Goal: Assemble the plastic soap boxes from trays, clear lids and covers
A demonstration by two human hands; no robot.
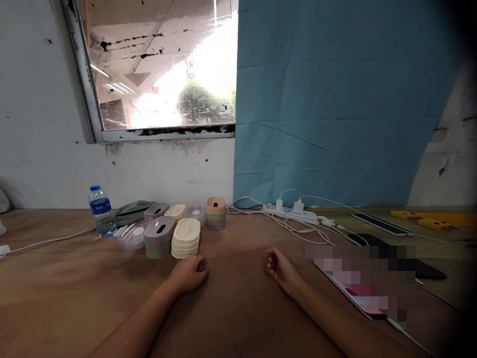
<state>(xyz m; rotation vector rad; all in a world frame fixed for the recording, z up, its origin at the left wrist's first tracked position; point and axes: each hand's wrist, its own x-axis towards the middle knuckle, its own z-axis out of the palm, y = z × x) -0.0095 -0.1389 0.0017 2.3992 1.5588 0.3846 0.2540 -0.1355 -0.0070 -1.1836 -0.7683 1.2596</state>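
My left hand (191, 273) rests on the brown table in a loose fist, with nothing seen in it. Just beyond it stands a stack of cream lids (186, 238). Beside that stack is a container with a mauve slotted lid (159, 236), its lower part greenish. To the right my right hand (280, 268) lies on its side with the fingers curled in, apparently around nothing. It touches none of the objects; a tablet (350, 288) with a partly blurred screen is nearest to it. A wide stretch of table separates the two hands.
Further back are clear plastic containers (131, 234), a second cream lid stack (176, 212), a peach-lidded stacked container (215, 214) and a water bottle (101, 211). A power strip (290, 214) with looping white cables, a phone (382, 224) and yellow pieces (434, 223) lie at right.
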